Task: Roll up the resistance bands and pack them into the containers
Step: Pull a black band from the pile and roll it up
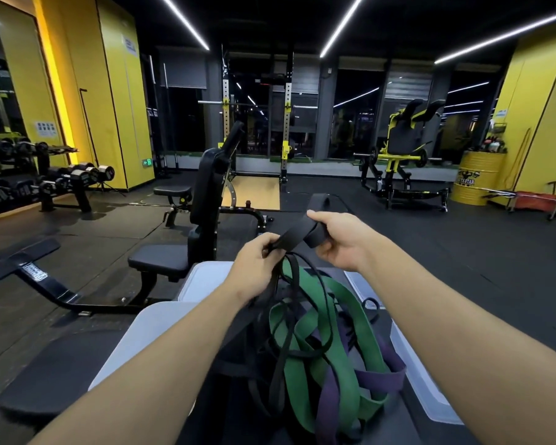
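A wide black resistance band stretches between my two hands, raised above a tangled pile. My left hand pinches its lower part, and my right hand is closed around its upper fold, whose end loops up behind. Below lie a green band, a purple band and thin black bands, knotted together on a dark surface. Translucent white containers stand on the left, at the back and on the right.
An adjustable black bench stands just beyond the pile. A flat bench frame lies on the left floor. A dumbbell rack lines the left wall, a squat rack stands behind, and a yellow drum is at far right.
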